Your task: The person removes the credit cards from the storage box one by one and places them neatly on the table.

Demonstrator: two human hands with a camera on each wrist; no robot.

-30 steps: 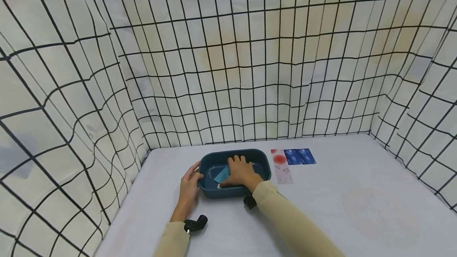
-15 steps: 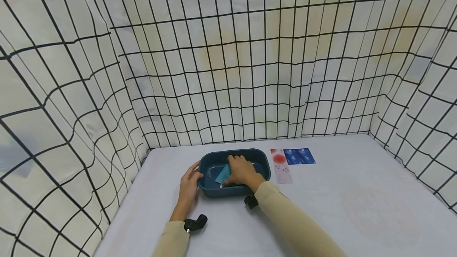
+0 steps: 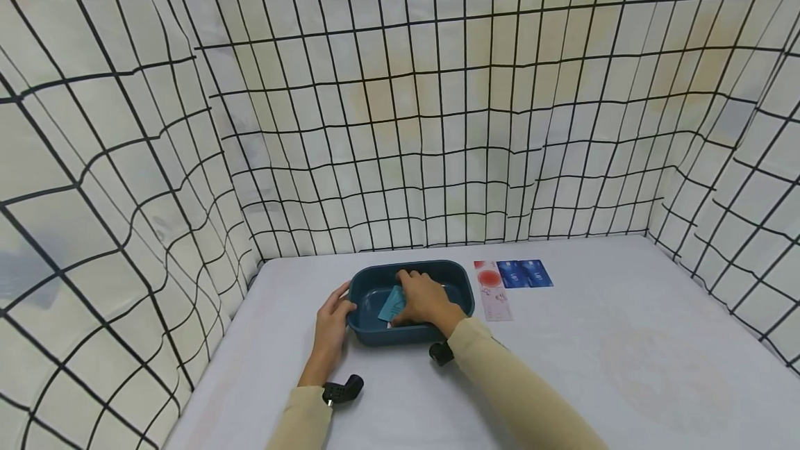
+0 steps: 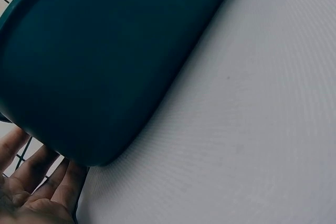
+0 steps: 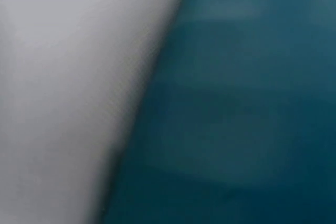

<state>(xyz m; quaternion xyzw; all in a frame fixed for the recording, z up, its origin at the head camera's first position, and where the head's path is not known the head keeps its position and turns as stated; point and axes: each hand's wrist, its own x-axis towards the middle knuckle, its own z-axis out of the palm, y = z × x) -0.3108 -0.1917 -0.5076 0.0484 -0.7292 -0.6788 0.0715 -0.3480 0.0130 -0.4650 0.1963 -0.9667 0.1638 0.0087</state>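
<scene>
A dark teal plastic basin [image 3: 369,337] sits on the white table in the head view. My left hand [image 3: 329,328] holds its left end, thumb at the rim and fingers along the outer wall. The left wrist view shows the fingers [image 4: 63,184] against the basin's outside. Inside the basin, my right hand [image 3: 426,299] curls its fingers and thumb about a light teal card [image 3: 391,304]. A small white edge shows under the card near the thumb. The palm hides the rest of what is held. In the right wrist view only the basin's wall [image 5: 236,119] shows, blurred.
Right of the basin lie a pink-and-white card with a red circle [image 3: 494,292] and two blue cards [image 3: 525,274] side by side. White sheeting with black netting [image 3: 437,123] encloses the table [image 3: 625,339] at the back and sides.
My right hand's fingers have drawn in from a spread pose inside the basin. The light teal card has shifted slightly to the right. My left hand stays at the basin's end.
</scene>
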